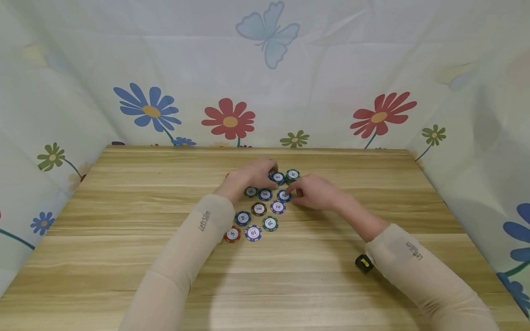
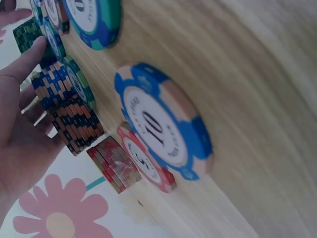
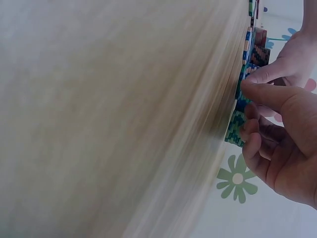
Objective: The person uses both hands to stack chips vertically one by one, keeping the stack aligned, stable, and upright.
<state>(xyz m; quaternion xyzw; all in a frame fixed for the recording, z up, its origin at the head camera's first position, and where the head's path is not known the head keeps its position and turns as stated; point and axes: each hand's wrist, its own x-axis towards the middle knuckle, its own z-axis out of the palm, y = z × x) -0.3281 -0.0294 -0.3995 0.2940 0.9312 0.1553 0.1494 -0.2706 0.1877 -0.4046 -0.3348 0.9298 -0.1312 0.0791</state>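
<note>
In the head view my left hand (image 1: pixel 254 174) reaches to the far row of stacked poker chips. Its thumb and fingers curl round a stack of blue chips (image 1: pixel 278 178) marked 50. The thumb also shows against that stack in the left wrist view, where the left hand (image 2: pixel 22 114) lies behind the stacks. My right hand (image 1: pixel 316 192) pinches a single blue poker chip (image 1: pixel 284 196) just in front of that stack. A green chip stack (image 1: pixel 292 174) stands right of the blue one. The right wrist view shows the right hand (image 3: pixel 290 139), fingers bent, partly hiding the chips.
Loose chips lie flat toward me, among them a brown 100 chip (image 1: pixel 259 208), a green 20 chip (image 1: pixel 270 223) and a red 5 chip (image 1: pixel 233 234). Orange-black (image 2: pixel 78 126) and red (image 2: pixel 114 163) stacks stand farther left. A black object (image 1: pixel 364 263) lies by the right sleeve.
</note>
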